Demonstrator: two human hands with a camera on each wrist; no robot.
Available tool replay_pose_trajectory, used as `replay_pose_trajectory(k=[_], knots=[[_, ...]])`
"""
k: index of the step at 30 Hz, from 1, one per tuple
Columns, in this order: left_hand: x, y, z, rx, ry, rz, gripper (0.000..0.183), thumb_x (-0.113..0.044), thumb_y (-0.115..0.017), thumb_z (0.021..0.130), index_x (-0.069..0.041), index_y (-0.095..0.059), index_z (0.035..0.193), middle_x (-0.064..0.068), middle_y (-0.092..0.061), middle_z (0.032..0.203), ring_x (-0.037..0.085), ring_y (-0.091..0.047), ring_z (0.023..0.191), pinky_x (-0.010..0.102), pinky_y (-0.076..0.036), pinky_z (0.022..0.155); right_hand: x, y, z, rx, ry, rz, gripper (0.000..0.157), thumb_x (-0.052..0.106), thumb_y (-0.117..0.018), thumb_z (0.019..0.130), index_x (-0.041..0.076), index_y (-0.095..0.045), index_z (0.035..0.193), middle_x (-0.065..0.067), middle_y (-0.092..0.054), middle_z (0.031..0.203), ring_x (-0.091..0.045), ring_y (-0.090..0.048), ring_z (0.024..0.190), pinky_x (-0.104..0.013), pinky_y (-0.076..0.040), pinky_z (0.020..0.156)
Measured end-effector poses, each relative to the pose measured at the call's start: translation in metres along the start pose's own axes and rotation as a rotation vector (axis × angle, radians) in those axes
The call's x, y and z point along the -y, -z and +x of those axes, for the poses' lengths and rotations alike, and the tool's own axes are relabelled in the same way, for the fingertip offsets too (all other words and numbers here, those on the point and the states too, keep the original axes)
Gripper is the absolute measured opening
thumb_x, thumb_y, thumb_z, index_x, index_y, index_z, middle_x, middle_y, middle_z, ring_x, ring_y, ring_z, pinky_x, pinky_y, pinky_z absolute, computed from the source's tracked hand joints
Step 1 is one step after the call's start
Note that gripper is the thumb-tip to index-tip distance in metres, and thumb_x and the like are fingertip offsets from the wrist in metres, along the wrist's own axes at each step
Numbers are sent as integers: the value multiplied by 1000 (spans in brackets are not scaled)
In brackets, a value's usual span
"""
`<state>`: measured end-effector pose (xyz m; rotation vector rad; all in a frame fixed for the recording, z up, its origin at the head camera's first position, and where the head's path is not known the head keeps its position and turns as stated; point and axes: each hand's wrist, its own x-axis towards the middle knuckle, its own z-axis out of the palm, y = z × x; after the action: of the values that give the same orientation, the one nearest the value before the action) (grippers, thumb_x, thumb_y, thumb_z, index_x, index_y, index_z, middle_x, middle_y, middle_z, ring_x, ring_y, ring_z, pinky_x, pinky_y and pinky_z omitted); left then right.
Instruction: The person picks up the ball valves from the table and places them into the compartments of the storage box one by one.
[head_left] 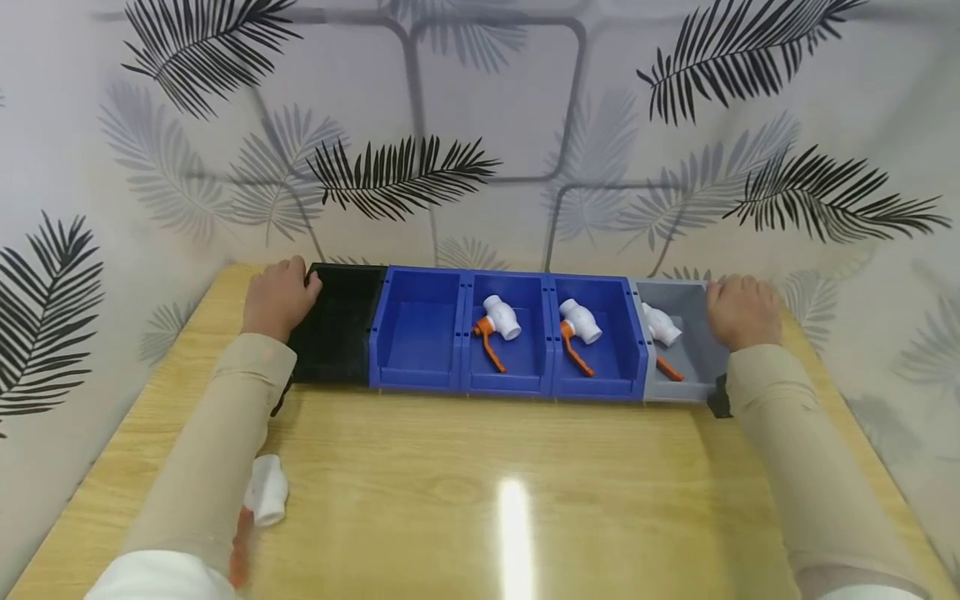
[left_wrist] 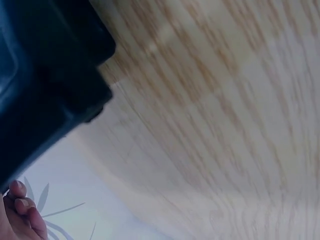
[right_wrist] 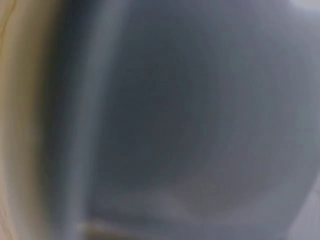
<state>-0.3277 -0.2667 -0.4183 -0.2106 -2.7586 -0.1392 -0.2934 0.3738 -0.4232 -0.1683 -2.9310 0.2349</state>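
A row of joined storage bins lies along the back of the table. My left hand (head_left: 280,293) grips the outer rim of the black bin (head_left: 337,367) at the left end. At the right end, my right hand (head_left: 745,312) holds the outer wall of the grey bin (head_left: 693,389). Curled fingertips (left_wrist: 31,212) show beside the black bin in the left wrist view. White ball valves with orange levers lie in the middle blue bin (head_left: 504,317), the right blue bin (head_left: 581,321) and the grey bin. The grey bin's wall fills the blurred right wrist view.
Another white ball valve (head_left: 267,490) with an orange lever rests on the wooden table (head_left: 420,492), partly hidden by my left forearm. The left blue bin (head_left: 420,333) shows its bare floor. A leaf-patterned wall covering (head_left: 487,100) stands behind the bins.
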Motion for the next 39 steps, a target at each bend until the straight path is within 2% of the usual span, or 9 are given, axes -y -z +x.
replay_pose_trajectory(k=[7, 11, 14, 18, 23, 27, 29, 34, 39], knots=[[-4, 5, 1, 12, 4, 87, 30, -24, -43, 93, 3, -47, 83, 22, -52, 74, 41, -52, 67, 52, -39, 61, 1, 3, 0, -23, -6, -16, 52, 31, -18, 98, -11, -48, 88, -32, -48, 95, -50, -43, 95, -59, -26, 86], [0, 7, 3, 33, 33, 86, 33, -27, -39, 95, 4, -47, 89, 24, -54, 79, 43, -53, 74, 54, -38, 67, 7, 3, 3, -30, -10, -27, 50, 30, -19, 98, -9, -47, 83, -31, -49, 91, -50, -44, 92, -58, -28, 85], [13, 11, 1, 21, 107, -15, 37, -30, -33, 98, 3, -47, 89, 24, -54, 78, 43, -53, 70, 55, -38, 63, 14, 1, 5, -40, -4, -35, 51, 29, -19, 98, -10, -47, 82, -32, -49, 90, -50, -45, 91, -58, -29, 84], [30, 28, -11, 50, 179, -170, 40, -32, -30, 98, 3, -47, 92, 23, -54, 74, 39, -52, 59, 52, -39, 54, 14, -2, 3, -58, 18, -42, 49, 26, -22, 97, -11, -48, 79, -33, -50, 85, -51, -47, 85, -58, -32, 78], [49, 59, -38, 251, 167, -334, 43, -35, -31, 97, 6, -42, 106, 21, -53, 83, 30, -47, 58, 44, -38, 53, 3, -1, 1, -105, 63, -54, 49, 24, -24, 96, -9, -48, 69, -33, -51, 76, -50, -50, 73, -58, -35, 67], [71, 83, -67, 466, 189, -440, 50, -39, -30, 98, 7, -34, 116, 28, -48, 104, 36, -51, 77, 43, -40, 62, 2, -2, 0, -111, 89, -60, 51, 24, -21, 97, -12, -49, 73, -35, -51, 78, -51, -49, 75, -58, -34, 68], [79, 92, -80, 542, 191, -467, 51, -39, -30, 99, 8, -32, 119, 32, -44, 112, 40, -50, 90, 45, -41, 68, 1, 1, 0, -100, 92, -50, 51, 24, -21, 97, -13, -49, 76, -36, -51, 80, -52, -48, 76, -58, -34, 68], [84, 99, -123, 660, 182, -496, 52, -38, -33, 100, 9, -31, 121, 33, -43, 114, 43, -50, 96, 43, -43, 69, 1, 4, -3, -82, 85, -30, 50, 24, -22, 98, -10, -48, 72, -34, -51, 78, -51, -49, 74, -58, -33, 66], [79, 95, -169, 758, 187, -625, 51, -32, -41, 99, 8, -27, 128, 28, -44, 113, 37, -51, 98, 41, -43, 73, 6, 6, -3, -100, 80, -26, 48, 24, -23, 98, -8, -47, 70, -34, -51, 77, -50, -49, 74, -58, -33, 66]])
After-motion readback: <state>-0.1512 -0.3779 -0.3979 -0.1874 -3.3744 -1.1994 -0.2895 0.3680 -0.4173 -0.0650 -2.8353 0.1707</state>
